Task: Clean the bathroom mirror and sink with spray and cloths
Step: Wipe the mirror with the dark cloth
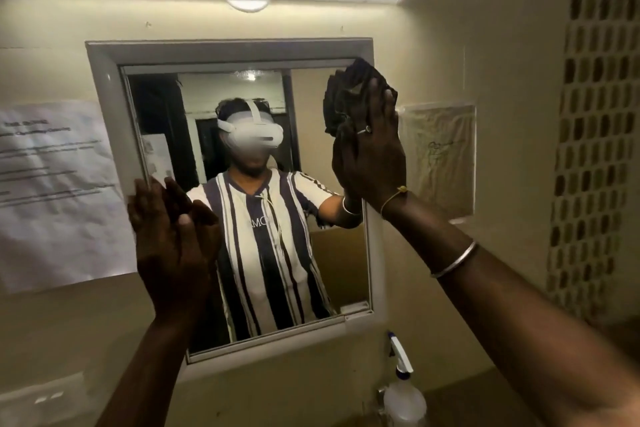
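Mid-wipe: right hand [372, 152], grip flat, presses the cloth [341, 94] high on the mirror [304, 121]; left hand [169, 239] flat, empty. Spray bottle [403, 395] below the grip; sink likely remains.

Both forearms [519, 305] are bare. The right grip [370, 152] wears a thin silver ring [363, 131] on one finger. At the right wrist there is a fine gold-coloured cord bracelet [394, 196] with a small bead, and higher on the arm a plain silver bangle [454, 259]. The reflection shows a white headset [254, 133] with a top strap, and a short-sleeved shirt [263, 236] with white and dark vertical stripes.
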`<state>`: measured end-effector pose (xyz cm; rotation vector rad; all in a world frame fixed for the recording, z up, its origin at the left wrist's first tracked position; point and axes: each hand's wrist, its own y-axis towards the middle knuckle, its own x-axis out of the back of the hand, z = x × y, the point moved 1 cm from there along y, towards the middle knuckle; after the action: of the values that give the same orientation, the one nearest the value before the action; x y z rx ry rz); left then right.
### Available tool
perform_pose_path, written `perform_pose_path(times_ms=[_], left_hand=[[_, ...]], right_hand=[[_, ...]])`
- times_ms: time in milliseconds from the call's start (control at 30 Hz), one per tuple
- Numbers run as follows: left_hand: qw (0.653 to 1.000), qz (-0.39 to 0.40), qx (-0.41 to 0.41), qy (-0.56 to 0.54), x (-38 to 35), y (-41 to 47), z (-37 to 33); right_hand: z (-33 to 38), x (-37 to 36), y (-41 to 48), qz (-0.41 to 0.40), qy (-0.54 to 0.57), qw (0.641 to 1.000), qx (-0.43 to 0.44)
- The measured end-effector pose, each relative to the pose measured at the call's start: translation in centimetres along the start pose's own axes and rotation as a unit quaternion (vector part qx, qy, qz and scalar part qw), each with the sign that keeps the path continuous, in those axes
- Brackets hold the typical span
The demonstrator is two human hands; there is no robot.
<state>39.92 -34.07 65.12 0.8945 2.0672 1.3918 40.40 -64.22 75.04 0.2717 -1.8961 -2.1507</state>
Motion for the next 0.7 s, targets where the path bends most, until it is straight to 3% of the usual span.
perform_pose_path(times_ms=[300, 433, 700], left_hand=[[0.999, 0.036, 0.007, -0.014, -0.7, -4.5, 0.7], [0.998, 0.055, 0.009, 0.003, -0.9, -6.8, 1.0], [0.996, 0.090, 0.022, -0.003, -1.0, -10.5, 1.3]], right_hand=[[-0.7, 1.2, -16.4, 0.128, 0.001, 0.990, -0.055], [-1.4, 2.3, -23.0, 0.173, 0.006, 0.984, -0.043], [-2.2, 3.6, -30.7, 0.232, 0.013, 0.970, -0.071]])
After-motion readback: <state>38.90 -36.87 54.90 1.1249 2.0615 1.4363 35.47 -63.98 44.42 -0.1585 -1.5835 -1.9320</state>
